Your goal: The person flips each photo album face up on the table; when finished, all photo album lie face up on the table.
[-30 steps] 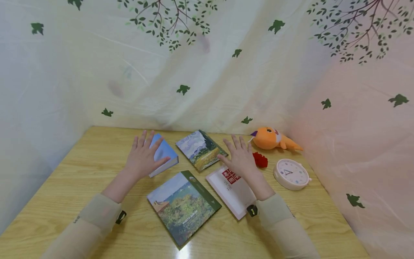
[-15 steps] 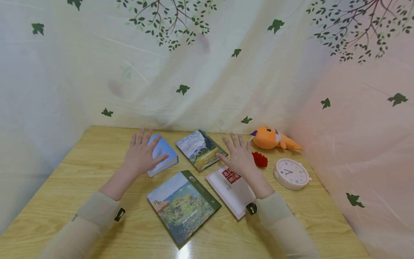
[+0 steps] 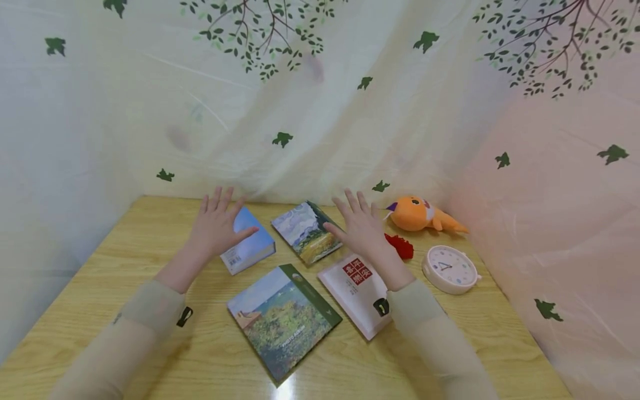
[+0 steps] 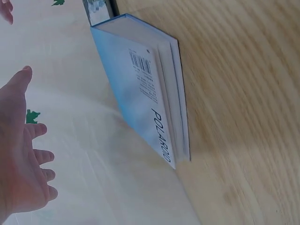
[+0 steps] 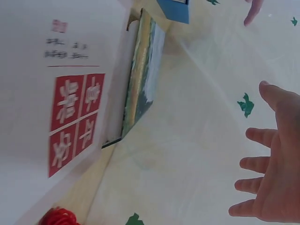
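My left hand [image 3: 215,228] hovers with fingers spread over the left side of a thick blue book [image 3: 255,236], which shows a barcode and the word POLAROID in the left wrist view. On the other side, my right hand [image 3: 364,228] is held up with spread fingers, partly in front of a painted-cover album [image 3: 305,228] and near a white book with red squares [image 3: 350,294]. Neither hand holds anything. Between the forearms lies a larger photo album [image 3: 285,322] with a garden picture and a dark green spine strip.
An orange plush toy [image 3: 412,214] lies at the back right, beside a red fluffy item [image 3: 402,246] partly hidden by my right wrist. A round pink clock [image 3: 451,269] lies near the table's right edge. Pale leaf-printed curtains [image 3: 225,111] enclose the wooden table [image 3: 120,255].
Both hands have lifted and moved slightly away from me. The right hand has also shifted left, uncovering more of the white book. Everything on the table stays in place.
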The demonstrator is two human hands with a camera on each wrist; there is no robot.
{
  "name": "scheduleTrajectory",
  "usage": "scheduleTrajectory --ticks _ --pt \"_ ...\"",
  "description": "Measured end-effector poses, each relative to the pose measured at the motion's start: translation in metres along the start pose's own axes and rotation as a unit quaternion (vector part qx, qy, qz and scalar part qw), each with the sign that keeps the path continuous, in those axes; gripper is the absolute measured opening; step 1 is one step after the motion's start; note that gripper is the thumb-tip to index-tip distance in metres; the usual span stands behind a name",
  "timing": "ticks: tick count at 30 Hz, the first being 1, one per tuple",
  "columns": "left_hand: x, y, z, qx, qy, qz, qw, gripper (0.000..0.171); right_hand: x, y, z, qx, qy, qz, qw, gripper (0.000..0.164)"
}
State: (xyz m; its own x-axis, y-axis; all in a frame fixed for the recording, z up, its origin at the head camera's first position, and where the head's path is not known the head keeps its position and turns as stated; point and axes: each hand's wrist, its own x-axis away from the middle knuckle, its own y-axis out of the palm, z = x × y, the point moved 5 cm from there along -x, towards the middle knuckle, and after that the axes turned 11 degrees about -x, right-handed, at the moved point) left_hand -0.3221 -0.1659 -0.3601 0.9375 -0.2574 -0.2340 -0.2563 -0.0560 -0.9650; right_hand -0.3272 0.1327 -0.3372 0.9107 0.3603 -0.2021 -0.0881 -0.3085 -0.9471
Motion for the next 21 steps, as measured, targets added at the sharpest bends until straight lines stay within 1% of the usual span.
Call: scheduleTrajectory --ticks 4,9,12,17,19,21 --pt "-0.007 0.001 -0.003 0.001 -0.002 -0.008 1.0 0.087 -0.011 0.001 -0.011 -0.01 -0.007 -0.012 1.0 0.073" --pt "-0.017 0.01 -0.01 0.004 -0.007 -0.013 0.9999 0.09 -0.025 0.01 -0.026 -0.005 -0.028 -0.016 0.999 0.073" --pt "-0.021 0.016 -0.015 0.011 -0.013 -0.021 0.9996 0.091 -0.034 0.021 -0.034 0.009 -0.045 -0.027 0.999 0.073" --pt "-0.025 0.029 -0.02 0.016 -0.018 -0.029 0.9993 0.091 -0.045 0.042 -0.048 0.035 -0.079 -0.07 0.994 0.072" --pt "-0.027 0.034 -0.022 0.005 -0.017 -0.026 0.9995 0.089 -0.049 0.052 -0.053 0.045 -0.102 -0.081 0.99 0.071" --pt "-0.028 0.04 -0.023 -0.014 -0.014 -0.026 0.9995 0.088 -0.053 0.064 -0.056 0.038 -0.125 -0.089 0.987 0.07"
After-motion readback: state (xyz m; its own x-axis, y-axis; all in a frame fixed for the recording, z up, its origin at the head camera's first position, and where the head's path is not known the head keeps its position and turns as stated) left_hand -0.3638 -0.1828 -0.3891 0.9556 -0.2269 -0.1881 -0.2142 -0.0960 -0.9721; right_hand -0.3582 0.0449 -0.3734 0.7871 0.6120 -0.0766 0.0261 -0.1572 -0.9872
